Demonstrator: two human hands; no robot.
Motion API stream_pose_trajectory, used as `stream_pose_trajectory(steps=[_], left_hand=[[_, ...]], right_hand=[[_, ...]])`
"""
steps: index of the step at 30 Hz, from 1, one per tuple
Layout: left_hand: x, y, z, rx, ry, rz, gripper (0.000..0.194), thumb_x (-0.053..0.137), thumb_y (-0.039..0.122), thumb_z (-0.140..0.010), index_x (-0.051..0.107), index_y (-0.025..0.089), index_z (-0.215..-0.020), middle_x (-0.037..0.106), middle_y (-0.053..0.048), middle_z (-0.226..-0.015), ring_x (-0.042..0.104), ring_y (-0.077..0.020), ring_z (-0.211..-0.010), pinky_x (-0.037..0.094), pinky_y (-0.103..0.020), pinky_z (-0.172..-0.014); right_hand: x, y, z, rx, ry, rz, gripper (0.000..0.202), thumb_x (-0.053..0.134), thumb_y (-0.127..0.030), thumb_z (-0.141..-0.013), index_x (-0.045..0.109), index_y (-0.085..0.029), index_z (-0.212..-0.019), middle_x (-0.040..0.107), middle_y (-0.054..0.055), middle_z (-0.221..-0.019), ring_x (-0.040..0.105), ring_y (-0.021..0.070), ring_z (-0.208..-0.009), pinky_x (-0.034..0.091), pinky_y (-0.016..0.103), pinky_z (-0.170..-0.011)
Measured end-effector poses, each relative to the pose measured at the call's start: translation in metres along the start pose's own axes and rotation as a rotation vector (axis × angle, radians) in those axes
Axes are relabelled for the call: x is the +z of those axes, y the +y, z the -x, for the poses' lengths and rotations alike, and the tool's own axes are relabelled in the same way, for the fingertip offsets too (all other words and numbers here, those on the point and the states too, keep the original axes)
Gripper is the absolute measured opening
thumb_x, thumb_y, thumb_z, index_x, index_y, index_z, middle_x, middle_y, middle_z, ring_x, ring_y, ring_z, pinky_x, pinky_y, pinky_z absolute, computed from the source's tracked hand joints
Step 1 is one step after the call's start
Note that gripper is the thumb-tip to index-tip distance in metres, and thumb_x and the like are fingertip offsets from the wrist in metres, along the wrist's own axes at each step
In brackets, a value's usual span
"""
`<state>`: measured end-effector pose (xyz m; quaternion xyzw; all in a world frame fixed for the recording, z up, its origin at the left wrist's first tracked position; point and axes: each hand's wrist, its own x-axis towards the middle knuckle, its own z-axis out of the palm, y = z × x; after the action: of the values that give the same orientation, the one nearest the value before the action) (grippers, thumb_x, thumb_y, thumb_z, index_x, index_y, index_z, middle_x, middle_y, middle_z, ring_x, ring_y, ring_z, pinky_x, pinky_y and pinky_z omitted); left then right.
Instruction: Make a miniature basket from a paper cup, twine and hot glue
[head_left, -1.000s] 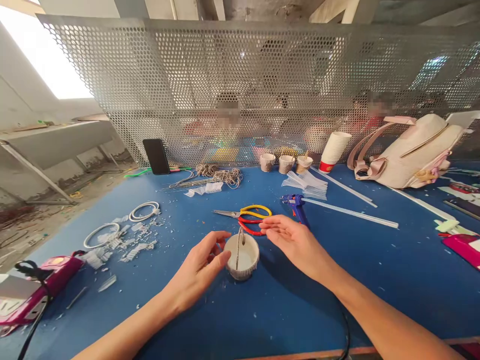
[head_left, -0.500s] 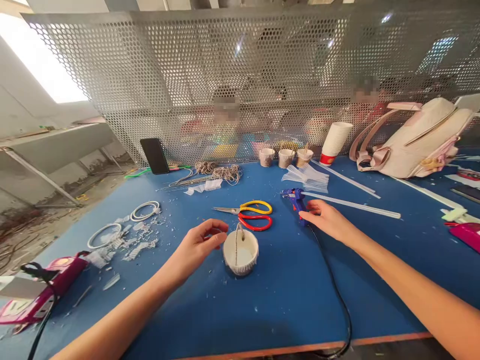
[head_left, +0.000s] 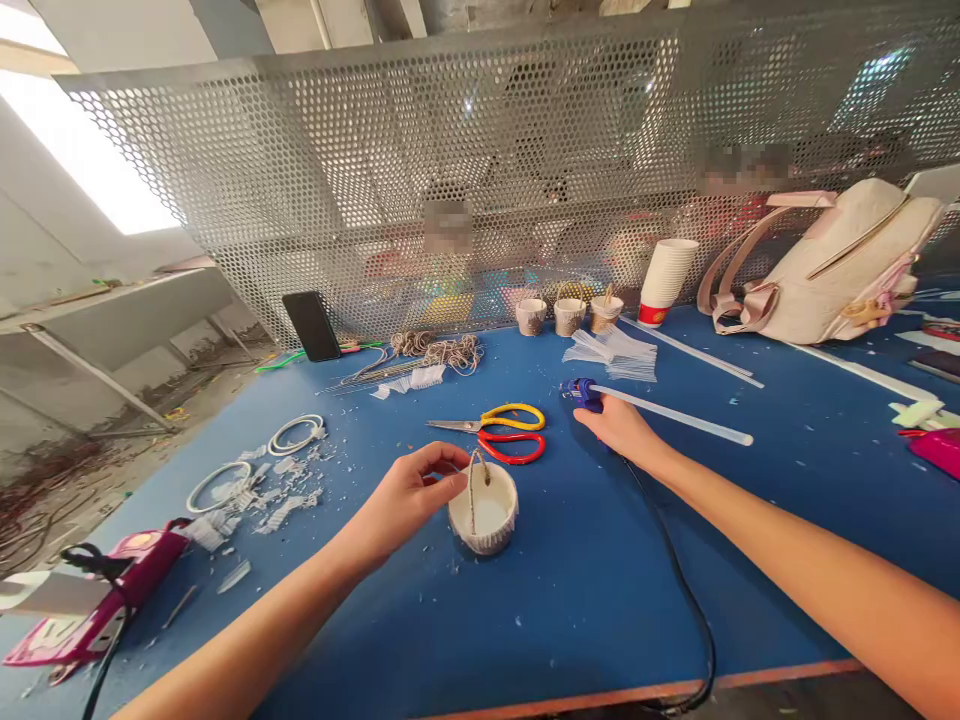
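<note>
A small white cup basket (head_left: 489, 510) with a ruffled outer covering and a twisted cord handle stands upright in front of me. At the left side of its handle is my left hand (head_left: 411, 500), thumb and fingers curved and apart; whether the fingertips touch the cord I cannot tell. My right hand (head_left: 626, 432) is wrapped round the grip of a blue hot glue gun (head_left: 582, 393), hiding most of it. A long clear glue stick (head_left: 675, 415) sticks out of its back. Just beyond the basket lie scissors (head_left: 491, 425) with one yellow and one red handle.
Three small baskets (head_left: 569, 317), stacked paper cups (head_left: 667, 285) and a backpack (head_left: 840, 265) stand along the perforated metal screen (head_left: 300, 200). Cord bundles (head_left: 450, 350), white rings (head_left: 296, 434), scraps and a pink power strip (head_left: 112, 600) are leftward. The gun's black cable (head_left: 679, 580) runs over the front edge.
My right hand has closed round the glue gun's grip, and the glue stick's rear end has shifted left. My left hand has moved slightly right, up to the basket's handle.
</note>
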<state>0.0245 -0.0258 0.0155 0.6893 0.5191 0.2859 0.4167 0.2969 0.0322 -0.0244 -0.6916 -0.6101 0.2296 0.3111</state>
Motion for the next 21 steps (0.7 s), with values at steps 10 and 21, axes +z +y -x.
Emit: stream_pose_trajectory(steps=[10,21], left_hand=[[-0.005,0.010,-0.013,0.043,-0.054,-0.142,0.014,0.058,0.025,-0.074,0.067,0.018,-0.083,0.070,-0.001,-0.080,0.061,-0.0154,-0.071,0.049,-0.025,-0.061],[-0.004,0.014,-0.008,0.352,0.037,-0.288,0.014,0.055,0.025,-0.079,0.066,0.019,-0.085,0.066,-0.003,-0.082,0.057,-0.0134,-0.072,0.048,-0.025,-0.065]], right_hand=[[-0.030,-0.032,0.088,-0.216,-0.244,-0.204,0.018,0.045,-0.034,-0.082,0.053,-0.022,-0.072,0.062,0.000,-0.062,0.059,0.0160,-0.057,0.046,0.025,-0.054],[-0.020,-0.054,0.119,-0.483,-0.255,0.034,0.015,0.046,-0.029,-0.087,0.046,-0.024,-0.073,0.059,-0.002,-0.061,0.055,0.0145,-0.052,0.037,0.024,-0.050]])
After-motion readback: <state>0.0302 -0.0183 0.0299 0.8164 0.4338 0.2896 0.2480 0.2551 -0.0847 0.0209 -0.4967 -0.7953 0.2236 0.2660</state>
